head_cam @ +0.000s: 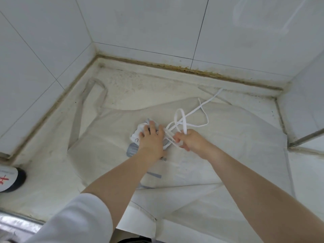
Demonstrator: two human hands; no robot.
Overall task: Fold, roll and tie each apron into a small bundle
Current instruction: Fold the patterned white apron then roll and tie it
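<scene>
A small rolled apron bundle (140,132), white with grey-blue print, lies mid-counter on top of a translucent apron (228,137) spread flat. My left hand (151,140) rests on the bundle, fingers spread over it and pressing it down. Just to its right my right hand (188,140) pinches the white tie strings (185,121), which loop up and trail off toward the back right. The part of the bundle under my left palm is hidden.
The counter (131,85) sits in a corner of white tiled walls (140,23), with a grimy seam along the back. A dark-rimmed container (10,179) with red print stands at the left edge. A metal rail (17,223) runs along the front left.
</scene>
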